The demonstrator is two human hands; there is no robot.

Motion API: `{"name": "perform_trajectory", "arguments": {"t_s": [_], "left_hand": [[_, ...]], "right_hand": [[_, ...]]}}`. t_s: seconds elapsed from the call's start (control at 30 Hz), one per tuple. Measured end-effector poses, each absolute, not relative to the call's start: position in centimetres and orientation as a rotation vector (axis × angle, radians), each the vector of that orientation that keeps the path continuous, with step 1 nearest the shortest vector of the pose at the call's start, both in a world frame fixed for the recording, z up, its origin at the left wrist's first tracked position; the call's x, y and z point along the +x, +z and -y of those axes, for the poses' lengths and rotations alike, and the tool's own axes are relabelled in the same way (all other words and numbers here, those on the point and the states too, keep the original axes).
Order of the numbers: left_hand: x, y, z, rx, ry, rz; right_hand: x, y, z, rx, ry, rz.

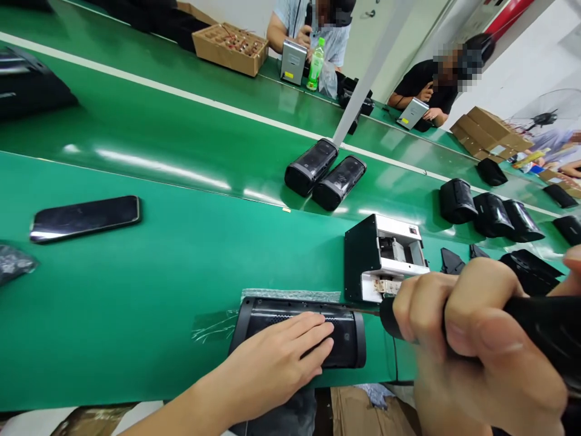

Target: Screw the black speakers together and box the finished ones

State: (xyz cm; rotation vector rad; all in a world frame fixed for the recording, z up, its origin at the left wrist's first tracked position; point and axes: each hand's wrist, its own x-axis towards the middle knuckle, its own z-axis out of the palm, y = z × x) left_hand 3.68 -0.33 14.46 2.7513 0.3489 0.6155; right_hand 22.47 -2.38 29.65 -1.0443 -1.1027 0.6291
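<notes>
A black speaker-like housing [353, 339] with a glossy film-like face lies on the green bench, close to its front edge. My left hand [279, 354] rests over it with its fingers stretched out along the face. In my right hand [485, 327], with fingers wrapped around it, is a black electric screwdriver [540, 324], large at the right of the view. Its thin bit points left along the housing's far long edge; whether the tip meets a screw cannot be made out. Bubble wrap [295, 295] lies under and behind the housing.
A black-and-white screw feeder [381, 257] stands right behind the housing. A phone [86, 218] lies at left. More black housings [313, 166] stand on the green belt [181, 139]. Across it, people sit by silver boxes [293, 62], a green bottle [316, 63] and a carton [229, 51].
</notes>
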Motion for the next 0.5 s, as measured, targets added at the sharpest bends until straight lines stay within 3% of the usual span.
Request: {"name": "perform_trajectory", "arguments": {"t_s": [0.5], "left_hand": [[3.9,14.3,0.5,2.799,0.760,-0.372]], "right_hand": [[23.7,26.8,1.3,-0.869,0.746,1.398]]}}
